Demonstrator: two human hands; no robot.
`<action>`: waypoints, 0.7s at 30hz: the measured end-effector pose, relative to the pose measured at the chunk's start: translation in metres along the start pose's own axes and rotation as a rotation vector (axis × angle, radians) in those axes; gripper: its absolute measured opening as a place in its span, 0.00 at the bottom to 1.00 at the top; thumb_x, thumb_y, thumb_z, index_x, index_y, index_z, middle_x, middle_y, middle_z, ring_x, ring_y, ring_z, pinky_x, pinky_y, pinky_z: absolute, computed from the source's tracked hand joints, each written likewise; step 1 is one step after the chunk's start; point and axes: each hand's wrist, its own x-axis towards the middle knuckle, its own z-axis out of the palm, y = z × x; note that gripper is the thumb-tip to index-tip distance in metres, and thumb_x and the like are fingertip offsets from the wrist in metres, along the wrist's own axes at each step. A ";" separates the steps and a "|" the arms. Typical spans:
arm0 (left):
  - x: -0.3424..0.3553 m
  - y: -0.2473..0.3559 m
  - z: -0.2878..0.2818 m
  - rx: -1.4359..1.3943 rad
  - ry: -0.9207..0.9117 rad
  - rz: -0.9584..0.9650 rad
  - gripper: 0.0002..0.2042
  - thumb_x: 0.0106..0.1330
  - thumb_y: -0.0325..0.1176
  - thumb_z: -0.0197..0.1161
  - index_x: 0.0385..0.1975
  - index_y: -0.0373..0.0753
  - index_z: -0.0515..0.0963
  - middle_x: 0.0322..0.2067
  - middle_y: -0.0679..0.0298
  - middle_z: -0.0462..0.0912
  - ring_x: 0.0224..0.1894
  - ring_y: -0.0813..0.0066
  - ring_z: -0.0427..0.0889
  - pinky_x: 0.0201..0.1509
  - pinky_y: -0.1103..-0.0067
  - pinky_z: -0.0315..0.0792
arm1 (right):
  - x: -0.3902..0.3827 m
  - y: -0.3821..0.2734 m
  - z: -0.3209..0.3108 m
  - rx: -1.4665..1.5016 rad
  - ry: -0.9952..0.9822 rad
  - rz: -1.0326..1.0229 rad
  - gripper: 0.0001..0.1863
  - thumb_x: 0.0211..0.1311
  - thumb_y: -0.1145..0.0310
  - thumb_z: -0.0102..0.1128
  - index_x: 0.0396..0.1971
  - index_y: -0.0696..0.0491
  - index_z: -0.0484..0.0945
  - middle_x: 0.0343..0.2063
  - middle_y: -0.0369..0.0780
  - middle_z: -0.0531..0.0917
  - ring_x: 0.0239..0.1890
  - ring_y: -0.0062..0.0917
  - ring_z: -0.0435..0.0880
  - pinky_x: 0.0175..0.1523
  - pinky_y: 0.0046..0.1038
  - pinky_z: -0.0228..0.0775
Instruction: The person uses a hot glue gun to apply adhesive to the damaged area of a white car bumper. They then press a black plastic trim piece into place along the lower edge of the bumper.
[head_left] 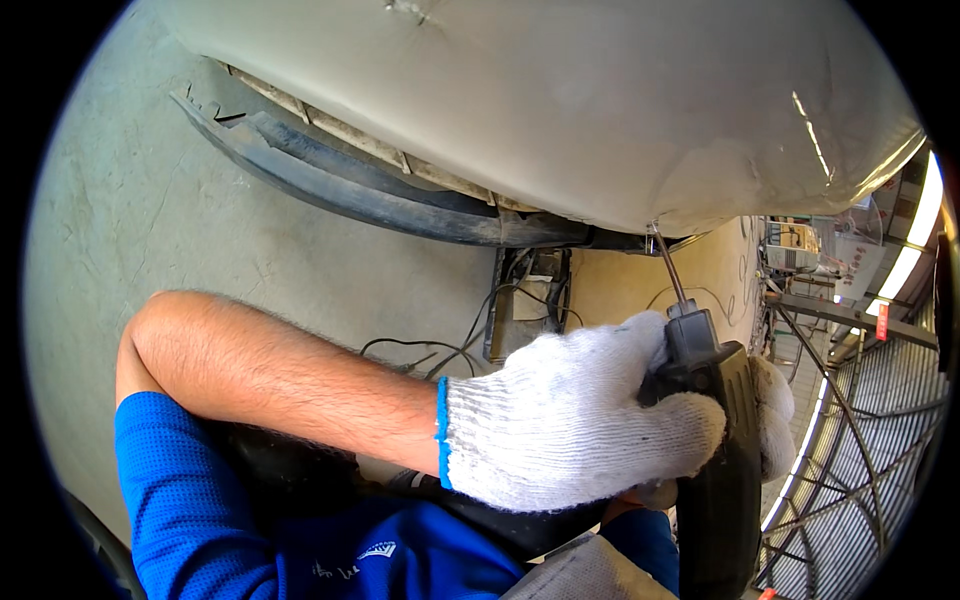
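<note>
Head view, black hand tool [742, 400]: right of centre, below the pale car panel [560, 130]; judged rigid, moderately heavy.
Metal rod [672, 265]: slim, likely stiff; tip at the panel's lower edge, contact uncertain.
Left hand [590, 410]: gloved, clasped around the tool body.
Right hand [775, 420]: mostly hidden behind tool; closure cannot be told.
Hold point: thick body, clear of rod; knit gloves may slip on smooth casing.

Floor [90, 220] grey-green, scuffed. Right side: corrugated sheeting [908, 425] behind crossing dark struts [828, 384]; metal beam [850, 314]; long, bright light strip [915, 235] near rim.
</note>
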 end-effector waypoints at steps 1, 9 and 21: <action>0.000 -0.001 0.000 -0.009 0.013 0.045 0.24 0.72 0.53 0.62 0.48 0.34 0.72 0.32 0.58 0.87 0.34 0.69 0.89 0.40 0.73 0.82 | 0.001 -0.003 0.001 -0.028 -0.008 0.025 0.40 0.69 0.32 0.52 0.52 0.60 0.62 0.47 0.42 0.69 0.46 0.31 0.78 0.43 0.24 0.81; 0.003 -0.004 0.000 -0.049 -0.021 0.052 0.26 0.73 0.56 0.59 0.45 0.32 0.73 0.28 0.60 0.88 0.30 0.70 0.89 0.36 0.75 0.83 | -0.007 -0.013 -0.003 -0.136 -0.038 0.200 0.40 0.71 0.32 0.48 0.52 0.61 0.62 0.45 0.43 0.68 0.43 0.30 0.77 0.40 0.24 0.78; 0.005 -0.006 0.001 -0.051 -0.040 0.059 0.29 0.74 0.58 0.58 0.47 0.30 0.72 0.27 0.59 0.87 0.31 0.68 0.89 0.35 0.74 0.83 | -0.008 -0.021 0.000 -0.057 -0.004 0.308 0.36 0.70 0.37 0.57 0.48 0.60 0.65 0.44 0.42 0.69 0.42 0.28 0.76 0.39 0.24 0.78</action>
